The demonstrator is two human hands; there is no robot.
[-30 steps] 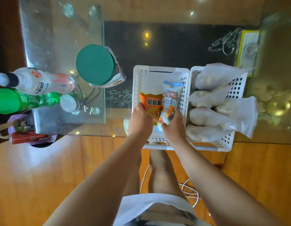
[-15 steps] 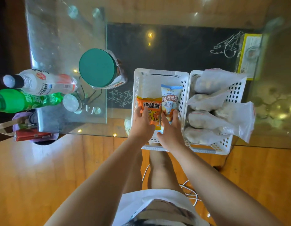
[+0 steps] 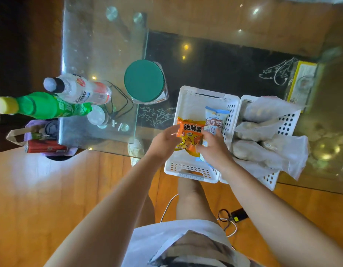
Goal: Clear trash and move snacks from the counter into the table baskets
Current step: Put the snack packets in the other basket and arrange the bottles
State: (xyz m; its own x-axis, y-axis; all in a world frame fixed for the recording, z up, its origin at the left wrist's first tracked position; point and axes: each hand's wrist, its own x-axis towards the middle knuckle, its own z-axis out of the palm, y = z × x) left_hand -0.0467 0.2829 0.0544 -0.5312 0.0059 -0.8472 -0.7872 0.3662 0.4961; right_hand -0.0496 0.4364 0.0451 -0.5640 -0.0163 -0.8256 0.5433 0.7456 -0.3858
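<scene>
Two white plastic baskets stand side by side on the glass table. In the left basket [image 3: 188,102] lie an orange snack packet [image 3: 190,134] and, to its right, a blue-and-white snack packet [image 3: 215,120]. The orange packet is tilted and overlaps the blue one. My left hand [image 3: 164,144] pinches the orange packet's left edge. My right hand [image 3: 215,152] curls its fingers on that packet's lower right corner and covers the lower half of the blue-and-white packet. The right basket [image 3: 291,120] holds several clear bags of pale food [image 3: 259,130].
A green-lidded jar [image 3: 144,80], a clear bottle [image 3: 80,89], a green bottle [image 3: 45,106] and a small white cap [image 3: 96,116] stand on the glass table's [image 3: 101,47] left part. A yellow box [image 3: 303,79] lies far right. A purple bag [image 3: 41,139] and cables [image 3: 230,218] are on the wooden floor.
Both packets have gone down into the left basket. The orange one has shifted right over the blue-and-white one, and my right hand has moved from the blue-and-white packet onto the orange packet's corner.
</scene>
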